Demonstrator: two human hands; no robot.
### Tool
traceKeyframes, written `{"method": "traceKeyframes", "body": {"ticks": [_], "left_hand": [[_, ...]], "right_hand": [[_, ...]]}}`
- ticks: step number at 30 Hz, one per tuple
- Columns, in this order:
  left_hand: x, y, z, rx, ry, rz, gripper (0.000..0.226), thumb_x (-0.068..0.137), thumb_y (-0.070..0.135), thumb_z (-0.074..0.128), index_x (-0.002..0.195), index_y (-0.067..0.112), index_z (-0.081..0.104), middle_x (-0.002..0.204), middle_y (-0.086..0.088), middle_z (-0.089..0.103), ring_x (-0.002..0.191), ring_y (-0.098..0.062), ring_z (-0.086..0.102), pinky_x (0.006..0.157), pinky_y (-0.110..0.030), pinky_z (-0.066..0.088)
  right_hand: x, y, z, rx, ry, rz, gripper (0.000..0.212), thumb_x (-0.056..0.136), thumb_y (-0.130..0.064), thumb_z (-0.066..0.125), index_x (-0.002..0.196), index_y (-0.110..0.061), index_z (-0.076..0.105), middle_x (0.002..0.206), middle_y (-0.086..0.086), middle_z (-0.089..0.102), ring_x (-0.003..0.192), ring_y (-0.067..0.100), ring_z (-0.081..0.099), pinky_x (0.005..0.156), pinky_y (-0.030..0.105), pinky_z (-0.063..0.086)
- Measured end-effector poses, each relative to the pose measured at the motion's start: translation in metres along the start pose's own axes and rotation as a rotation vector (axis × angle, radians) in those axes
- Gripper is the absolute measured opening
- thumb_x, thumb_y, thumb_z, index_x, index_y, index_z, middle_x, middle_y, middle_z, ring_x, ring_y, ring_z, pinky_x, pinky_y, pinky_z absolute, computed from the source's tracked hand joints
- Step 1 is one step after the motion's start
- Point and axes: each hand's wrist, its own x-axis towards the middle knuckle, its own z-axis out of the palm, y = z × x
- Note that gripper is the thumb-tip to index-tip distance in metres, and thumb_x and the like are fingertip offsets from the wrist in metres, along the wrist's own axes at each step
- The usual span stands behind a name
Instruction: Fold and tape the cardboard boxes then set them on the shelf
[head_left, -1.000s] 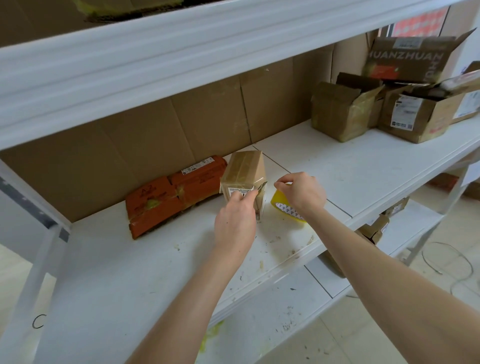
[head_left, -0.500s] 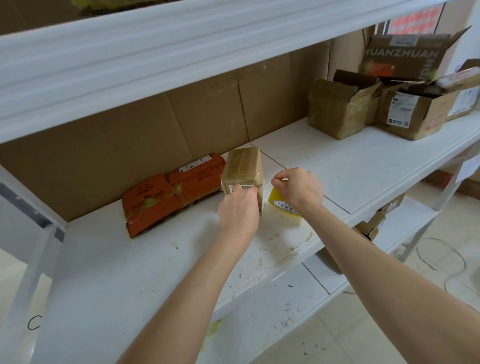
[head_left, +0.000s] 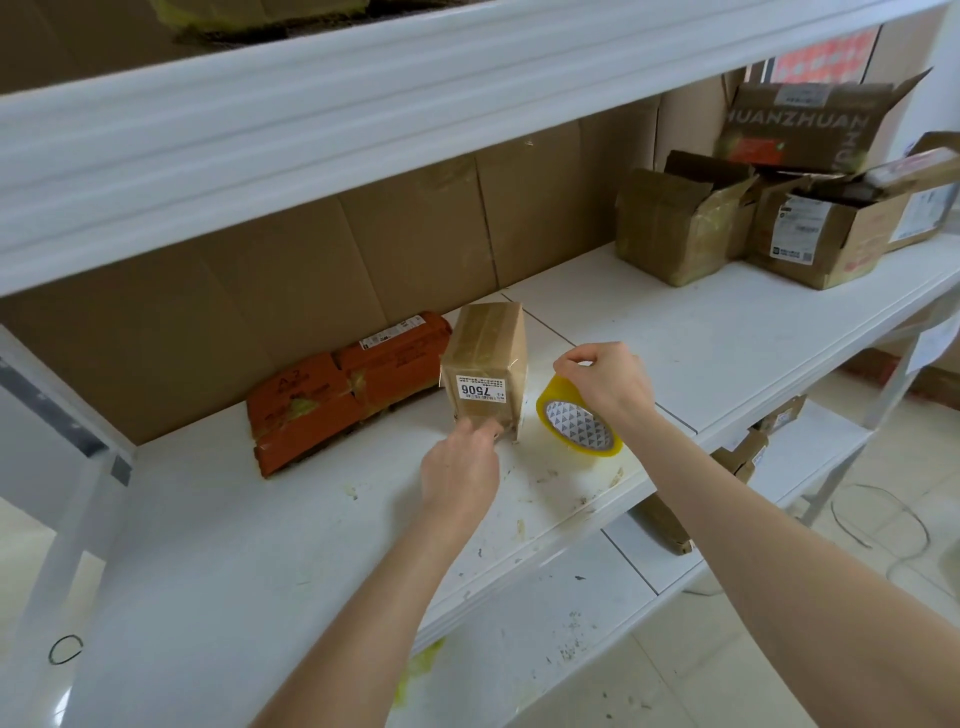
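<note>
Nearest us, a little back from the front edge of the shelf (head_left: 260, 545), our left hand (head_left: 460, 467) has its fingers bent, with the tips against the lower front face of the small box (head_left: 485, 364). Whether they pinch a loose tape end there we cannot tell. The box stands upright about midway between the shelf's front and back edges, its label facing us and clear tape already over its top. Just right of it the tape roll (head_left: 576, 423) stands on its rim, and our right hand (head_left: 605, 382) pinches the top of that rim between thumb and fingers. We judge the step to be finishing the seal on this box. To do it well we should brace the box with the left hand so it neither tips nor slides, since it looks tall, narrow and light. The right hand should draw the tape taut and straight, and we should rub it flat along the seam before tearing. Behind, the orange parcel (head_left: 348, 384) lies along the back edge, and open boxes (head_left: 680, 223) wait at the far right end.
</note>
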Motion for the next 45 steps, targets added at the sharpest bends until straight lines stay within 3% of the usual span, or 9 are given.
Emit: {"method": "traceKeyframes", "body": {"ticks": [8, 13, 17, 21, 28, 34, 39, 42, 45], "left_hand": [[-0.031, -0.079, 0.005, 0.114, -0.127, -0.2, 0.016, 0.098, 0.02, 0.043, 0.111, 0.022, 0.051, 0.112, 0.001, 0.058, 0.103, -0.022, 0.053, 0.077, -0.036, 0.045], [0.018, -0.035, -0.026, -0.166, 0.254, 0.229, 0.024, 0.09, 0.006, 0.06, 0.112, 0.01, 0.068, 0.115, -0.003, 0.064, 0.106, -0.023, 0.059, 0.084, -0.035, 0.051], [0.063, -0.002, -0.028, -0.214, 0.157, 0.267, 0.032, 0.096, 0.015, 0.054, 0.126, 0.021, 0.062, 0.136, 0.005, 0.056, 0.132, -0.016, 0.043, 0.103, -0.03, 0.037], [0.073, -0.008, -0.016, -0.2, 0.184, 0.194, 0.023, 0.095, 0.021, 0.056, 0.111, 0.027, 0.071, 0.13, 0.009, 0.06, 0.127, -0.016, 0.048, 0.095, -0.03, 0.041], [0.079, -0.014, -0.019, -0.199, 0.205, 0.174, 0.023, 0.094, 0.019, 0.058, 0.109, 0.029, 0.072, 0.129, 0.009, 0.061, 0.126, -0.016, 0.05, 0.093, -0.032, 0.044], [0.073, 0.002, -0.019, -0.125, 0.213, 0.22, 0.029, 0.094, 0.023, 0.056, 0.118, 0.033, 0.066, 0.13, 0.01, 0.059, 0.125, -0.017, 0.048, 0.098, -0.036, 0.043], [0.074, -0.005, -0.035, -0.25, 0.173, 0.221, 0.036, 0.095, 0.023, 0.053, 0.13, 0.025, 0.057, 0.135, 0.007, 0.054, 0.125, -0.012, 0.048, 0.095, -0.023, 0.037], [0.066, 0.0, -0.047, -0.386, 0.36, 0.213, 0.022, 0.092, 0.014, 0.057, 0.11, 0.018, 0.069, 0.105, 0.005, 0.067, 0.093, -0.011, 0.062, 0.073, -0.018, 0.044], [0.056, 0.015, -0.049, -0.544, 0.399, 0.218, 0.011, 0.09, 0.013, 0.061, 0.095, 0.016, 0.071, 0.075, 0.012, 0.063, 0.066, -0.004, 0.058, 0.06, -0.019, 0.046]], "right_hand": [[0.002, -0.004, 0.012, -0.044, -0.026, 0.001, 0.013, 0.09, -0.043, 0.057, 0.092, -0.038, 0.069, 0.093, -0.01, 0.059, 0.084, 0.019, 0.058, 0.07, 0.033, 0.055], [0.001, -0.008, 0.015, -0.053, -0.05, -0.023, 0.013, 0.09, -0.042, 0.059, 0.094, -0.036, 0.07, 0.09, -0.009, 0.058, 0.078, 0.016, 0.056, 0.062, 0.028, 0.05], [0.0, -0.01, 0.013, -0.106, -0.065, -0.038, 0.017, 0.09, -0.041, 0.058, 0.095, -0.035, 0.072, 0.087, -0.007, 0.061, 0.076, 0.016, 0.057, 0.064, 0.029, 0.052], [0.003, -0.007, 0.003, -0.278, -0.106, -0.098, 0.019, 0.092, -0.042, 0.056, 0.098, -0.034, 0.072, 0.093, -0.004, 0.068, 0.083, 0.018, 0.062, 0.072, 0.033, 0.057], [0.011, -0.003, -0.019, -0.548, -0.183, -0.189, 0.017, 0.087, -0.035, 0.056, 0.091, -0.037, 0.073, 0.09, -0.008, 0.067, 0.08, 0.018, 0.059, 0.057, 0.023, 0.041], [0.009, 0.008, -0.022, 0.185, -0.087, -0.017, 0.01, 0.086, -0.036, 0.067, 0.076, -0.035, 0.069, 0.086, -0.013, 0.064, 0.082, 0.012, 0.056, 0.063, 0.025, 0.042], [0.01, 0.001, -0.016, 0.401, -0.049, 0.076, 0.007, 0.083, -0.03, 0.071, 0.079, -0.034, 0.069, 0.084, -0.01, 0.06, 0.076, 0.012, 0.058, 0.066, 0.028, 0.053], [0.008, 0.003, -0.014, 0.407, -0.019, 0.064, 0.007, 0.084, -0.027, 0.07, 0.086, -0.034, 0.069, 0.089, -0.008, 0.059, 0.082, 0.015, 0.058, 0.073, 0.034, 0.055], [0.004, 0.005, -0.014, 0.425, -0.006, 0.055, 0.01, 0.085, -0.025, 0.068, 0.088, -0.034, 0.07, 0.1, -0.001, 0.062, 0.09, 0.021, 0.06, 0.077, 0.038, 0.057]]}}
